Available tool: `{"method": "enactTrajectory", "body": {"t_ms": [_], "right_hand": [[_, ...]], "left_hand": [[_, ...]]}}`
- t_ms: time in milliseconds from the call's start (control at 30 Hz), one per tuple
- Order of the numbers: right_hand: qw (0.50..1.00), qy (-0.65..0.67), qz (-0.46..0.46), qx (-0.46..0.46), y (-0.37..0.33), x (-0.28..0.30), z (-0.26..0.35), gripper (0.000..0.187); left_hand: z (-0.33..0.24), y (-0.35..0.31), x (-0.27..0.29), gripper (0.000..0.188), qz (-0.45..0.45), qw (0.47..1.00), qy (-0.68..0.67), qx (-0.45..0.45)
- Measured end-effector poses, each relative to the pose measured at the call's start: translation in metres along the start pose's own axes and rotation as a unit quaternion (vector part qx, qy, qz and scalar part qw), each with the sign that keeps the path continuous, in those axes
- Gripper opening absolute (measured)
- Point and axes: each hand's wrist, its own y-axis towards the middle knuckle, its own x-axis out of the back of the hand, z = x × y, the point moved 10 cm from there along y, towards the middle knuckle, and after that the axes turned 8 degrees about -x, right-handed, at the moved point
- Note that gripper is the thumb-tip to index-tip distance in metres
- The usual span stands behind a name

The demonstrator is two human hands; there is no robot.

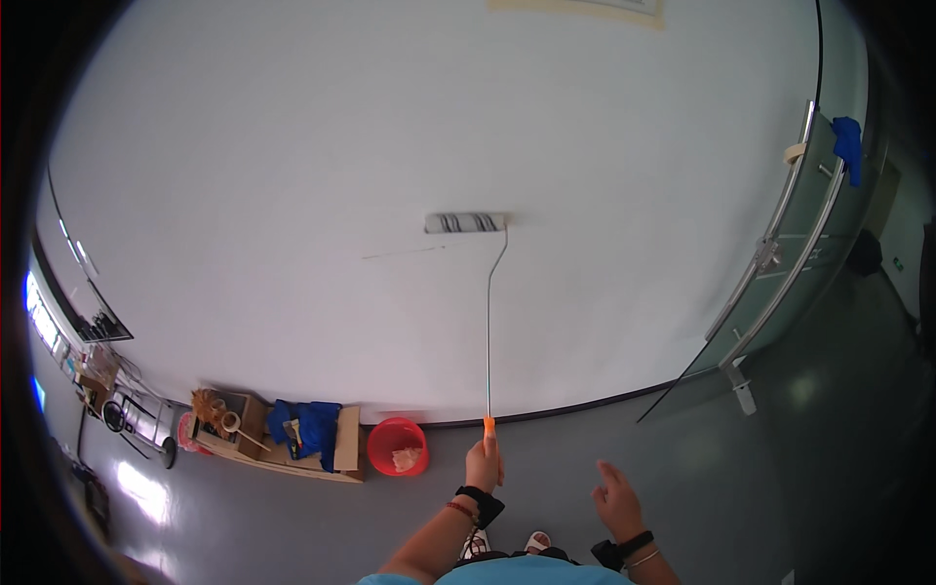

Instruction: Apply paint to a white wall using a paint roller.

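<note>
The left hand (485, 466) is closed around the orange handle (489, 427) of a paint roller (488, 336). The right hand (618, 502) is unoccupied, fingers loosely extended. Left of the left hand, a red bucket (390, 435) and a cardboard box (348, 439) holding blue cloth (317, 426) obstruct the wall's foot. Ahead, the roller's sleeve (453, 223) is at the white wall (273, 195), near a thin dark mark (403, 253). Well right stands a glass door (804, 219).

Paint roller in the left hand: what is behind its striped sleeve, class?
Behind the paint roller's striped sleeve is the white wall, with a thin dark streak showing lower down. The patch directly covered by the sleeve cannot be seen.
</note>
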Motion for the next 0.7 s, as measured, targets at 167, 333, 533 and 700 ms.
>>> {"method": "enactTrajectory", "body": {"t_ms": [167, 333, 533, 700], "right_hand": [[1.0, 0.016, 0.023, -0.001, 0.004, 0.001, 0.008, 0.046], [1.0, 0.017, 0.011, 0.002, 0.005, 0.006, 0.012, 0.046], [0.999, -0.019, -0.045, 0.024, -0.003, 0.021, -0.005, 0.047], [0.997, -0.037, -0.061, 0.002, -0.013, 0.037, -0.018, 0.046]], "left_hand": [[0.025, -0.008, -0.005, 0.052, 0.008, 0.999, -0.033, 0.04], [0.013, -0.004, -0.026, 0.053, 0.011, 0.998, -0.057, 0.029], [-0.043, 0.014, -0.055, 0.052, 0.029, 0.995, -0.086, -0.038], [-0.097, 0.038, -0.066, 0.056, 0.022, 0.989, -0.11, -0.093]]}}
